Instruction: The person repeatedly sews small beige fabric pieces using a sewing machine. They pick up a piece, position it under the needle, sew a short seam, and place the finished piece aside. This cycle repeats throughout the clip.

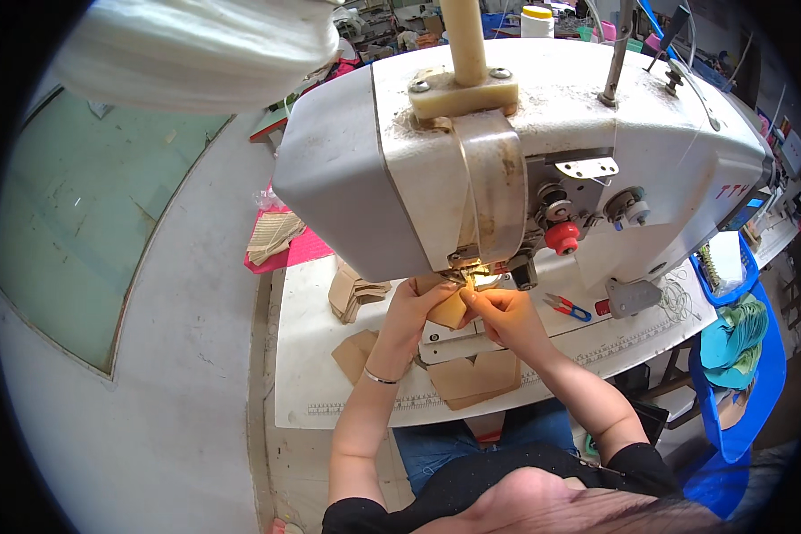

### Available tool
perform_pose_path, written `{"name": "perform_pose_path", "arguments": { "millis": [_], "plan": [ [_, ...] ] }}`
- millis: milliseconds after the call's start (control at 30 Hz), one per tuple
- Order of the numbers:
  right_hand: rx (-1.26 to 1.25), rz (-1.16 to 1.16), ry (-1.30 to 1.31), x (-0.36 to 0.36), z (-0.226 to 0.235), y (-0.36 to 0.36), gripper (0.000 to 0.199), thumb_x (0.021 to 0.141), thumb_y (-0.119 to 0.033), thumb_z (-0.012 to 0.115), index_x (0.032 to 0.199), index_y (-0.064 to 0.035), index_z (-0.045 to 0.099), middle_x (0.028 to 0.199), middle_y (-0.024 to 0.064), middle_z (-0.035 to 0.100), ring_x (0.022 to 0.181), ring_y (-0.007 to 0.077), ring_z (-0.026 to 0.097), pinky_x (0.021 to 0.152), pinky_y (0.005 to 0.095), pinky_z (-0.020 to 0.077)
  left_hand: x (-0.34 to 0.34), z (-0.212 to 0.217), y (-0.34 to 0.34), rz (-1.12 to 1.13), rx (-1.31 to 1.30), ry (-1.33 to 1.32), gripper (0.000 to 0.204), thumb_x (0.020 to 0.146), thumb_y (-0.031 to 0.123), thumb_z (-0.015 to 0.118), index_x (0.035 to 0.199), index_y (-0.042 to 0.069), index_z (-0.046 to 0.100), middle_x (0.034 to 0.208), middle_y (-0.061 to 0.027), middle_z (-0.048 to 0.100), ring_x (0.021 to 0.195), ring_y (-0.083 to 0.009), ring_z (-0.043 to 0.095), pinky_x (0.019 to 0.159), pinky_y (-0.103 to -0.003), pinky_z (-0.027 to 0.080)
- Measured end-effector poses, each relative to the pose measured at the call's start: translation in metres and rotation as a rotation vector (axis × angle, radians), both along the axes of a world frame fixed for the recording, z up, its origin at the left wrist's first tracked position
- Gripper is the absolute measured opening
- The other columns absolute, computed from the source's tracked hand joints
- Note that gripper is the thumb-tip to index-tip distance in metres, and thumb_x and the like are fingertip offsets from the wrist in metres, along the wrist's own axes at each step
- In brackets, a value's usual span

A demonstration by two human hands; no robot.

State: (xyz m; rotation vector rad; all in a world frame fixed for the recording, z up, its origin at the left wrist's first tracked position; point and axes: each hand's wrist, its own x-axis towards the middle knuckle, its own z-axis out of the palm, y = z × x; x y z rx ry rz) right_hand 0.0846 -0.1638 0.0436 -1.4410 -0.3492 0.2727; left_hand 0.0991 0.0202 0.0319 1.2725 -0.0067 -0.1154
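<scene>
Under the lit needle area of a white sewing machine [329, 178], I hold a small tan fabric-like piece [449, 313] in both hands. My left hand [408, 313] pinches its left edge, thumb on top. From the other side my right hand [510, 322] grips it with thumb and forefinger, close to the presser foot. The fingertips partly cover the piece, and the needle itself is hard to make out. Nearer to me, larger tan pieces [479, 377] lie below my hands. Another tan piece [351, 354] rests beside my left wrist.
A stack of tan pieces [354, 296] stands left of the machine bed, with a striped bundle [274, 237] on pink material behind. Blue-handled thread snips [568, 308] lie right of my hand. A blue basket [774, 378] with teal pieces [732, 338] stands at the right.
</scene>
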Motion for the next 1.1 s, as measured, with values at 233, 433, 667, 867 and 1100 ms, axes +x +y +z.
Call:
{"name": "perform_pose_path", "arguments": {
  "millis": [233, 433, 667, 867, 1100],
  "plan": [
    [-0.014, -0.03, -0.058, 0.003, -0.008, 0.005, 0.039, 0.095, -0.031, 0.056, 0.072, -0.0016, 0.067, 0.058, -0.001, 0.061, 0.04, -0.0003, 0.034, 0.037, 0.0196, 0.0232, 0.009, -0.007, 0.004, -0.013, -0.013, -0.054, 0.03, 0.082, 0.007, 0.068, 0.107, -0.006, 0.059, 0.097, -0.011, 0.066, 0.084, -0.0155, 0.064, 0.076, -0.027, 0.052],
    [0.0, -0.024, -0.051, 0.0, -0.005, 0.004, 0.04, 0.095, -0.031, 0.056, 0.071, -0.0016, 0.068, 0.051, -0.0025, 0.054, 0.039, -0.0001, 0.033, 0.037, 0.0201, 0.0217, 0.007, -0.005, 0.002, -0.006, 0.008, -0.061, 0.028, 0.083, 0.005, 0.066, 0.107, -0.006, 0.059, 0.098, -0.0098, 0.066, 0.084, -0.0153, 0.065, 0.074, -0.028, 0.053],
    [0.042, -0.018, -0.015, -0.005, 0.001, 0.004, 0.039, 0.096, -0.03, 0.056, 0.072, -0.0013, 0.067, 0.052, -0.0011, 0.054, 0.038, 0.0004, 0.032, 0.037, 0.02, 0.0216, 0.005, -0.009, 0.003, 0.005, 0.017, -0.041, 0.027, 0.083, 0.005, 0.066, 0.107, -0.007, 0.059, 0.098, -0.0105, 0.066, 0.084, -0.0157, 0.065, 0.074, -0.027, 0.053],
    [0.077, -0.015, -0.031, 0.001, -0.011, 0.007, 0.034, 0.097, -0.028, 0.054, 0.081, -0.0005, 0.067, 0.068, 0.0049, 0.066, 0.038, 0.0006, 0.034, 0.036, 0.0195, 0.0234, 0.014, -0.013, -0.001, 0.096, -0.075, -0.075, 0.025, 0.087, 0.003, 0.061, 0.108, -0.009, 0.057, 0.102, -0.0127, 0.065, 0.088, -0.0171, 0.064, 0.077, -0.028, 0.053],
    [0.082, -0.031, 0.003, -0.004, -0.01, -0.001, 0.032, 0.097, -0.028, 0.054, 0.091, 0.0009, 0.067, 0.069, 0.0049, 0.067, 0.04, 0.0006, 0.034, 0.036, 0.019, 0.0234, 0.015, -0.01, -0.001, 0.278, 0.063, -0.053, 0.022, 0.092, 0.009, 0.056, 0.11, -0.004, 0.059, 0.102, -0.0053, 0.064, 0.089, -0.014, 0.061, 0.078, -0.027, 0.049]
  ]
}}
